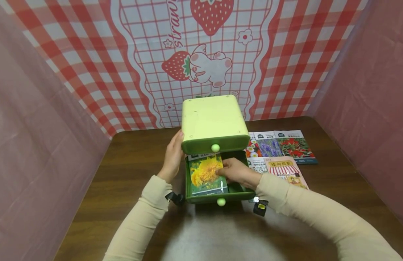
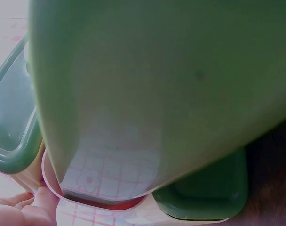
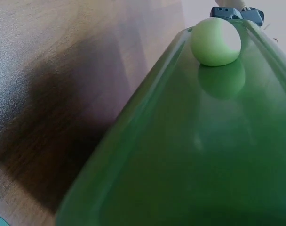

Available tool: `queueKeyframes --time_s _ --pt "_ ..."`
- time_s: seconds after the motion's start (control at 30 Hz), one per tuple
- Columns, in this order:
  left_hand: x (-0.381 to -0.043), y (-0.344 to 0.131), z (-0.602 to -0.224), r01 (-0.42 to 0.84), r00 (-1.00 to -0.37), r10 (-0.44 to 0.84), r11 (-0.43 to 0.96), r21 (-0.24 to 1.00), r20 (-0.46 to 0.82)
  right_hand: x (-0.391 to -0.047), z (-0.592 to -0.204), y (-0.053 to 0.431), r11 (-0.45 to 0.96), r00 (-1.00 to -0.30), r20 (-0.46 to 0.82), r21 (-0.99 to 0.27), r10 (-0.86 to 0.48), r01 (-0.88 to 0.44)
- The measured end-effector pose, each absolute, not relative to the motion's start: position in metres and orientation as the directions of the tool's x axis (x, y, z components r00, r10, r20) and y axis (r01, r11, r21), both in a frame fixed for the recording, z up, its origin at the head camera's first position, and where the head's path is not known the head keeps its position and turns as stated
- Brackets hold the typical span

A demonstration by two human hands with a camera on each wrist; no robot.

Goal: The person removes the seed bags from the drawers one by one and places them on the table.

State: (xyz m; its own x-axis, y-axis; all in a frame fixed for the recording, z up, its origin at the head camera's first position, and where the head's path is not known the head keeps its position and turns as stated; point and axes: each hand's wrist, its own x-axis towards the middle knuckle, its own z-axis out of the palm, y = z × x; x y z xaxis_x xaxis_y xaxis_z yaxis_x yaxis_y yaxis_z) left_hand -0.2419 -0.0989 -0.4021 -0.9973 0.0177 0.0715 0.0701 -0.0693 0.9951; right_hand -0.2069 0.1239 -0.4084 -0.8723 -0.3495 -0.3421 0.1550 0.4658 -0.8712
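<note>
A small two-drawer box, pale yellow-green on top with green drawer fronts, stands on the table. Its lower drawer is pulled out, while the upper one is closed. Inside the lower drawer, toward its left side, lies a seed packet with yellow flowers. My right hand reaches into that drawer and pinches the packet's right edge. Against the box's left side rests my left hand, fingers extended. In the right wrist view the drawer's green front and round knob hide the right hand.
More flower seed packets lie right of the box, in front of them a pink packet with a striped awning picture. A red-checked strawberry cloth hangs behind the wooden table. Pink curtains flank both sides.
</note>
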Motion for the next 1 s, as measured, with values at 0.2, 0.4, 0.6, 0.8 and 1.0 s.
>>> queueKeyframes --time_s 0.2,0.4,0.6,0.8,1.0 --pt "-0.242 -0.098 -0.402 0.079 -0.997 0.007 -0.084 0.993 0.08 -0.209 -0.405 0.126 0.422 -0.881 -0.333 -0.89 -0.337 0.175" --pt "-0.242 -0.097 -0.402 0.086 -0.996 0.0 -0.083 0.993 0.087 -0.211 -0.398 0.132 0.379 -0.872 -0.34 -0.904 -0.352 0.2" --pt "-0.242 -0.098 -0.402 0.088 -0.996 -0.001 -0.085 0.993 0.088 -0.208 -0.39 0.14 0.337 -0.864 -0.345 -0.915 -0.366 0.223" --pt "-0.242 -0.098 -0.401 0.086 -0.996 0.001 -0.082 0.993 0.087 -0.204 -0.386 0.15 0.291 -0.831 -0.391 -0.912 -0.395 0.291" --pt "-0.242 -0.097 -0.401 0.078 -0.997 -0.013 -0.08 0.994 0.078 -0.198 -0.383 0.166 0.288 -0.816 -0.405 -0.908 -0.412 0.305"
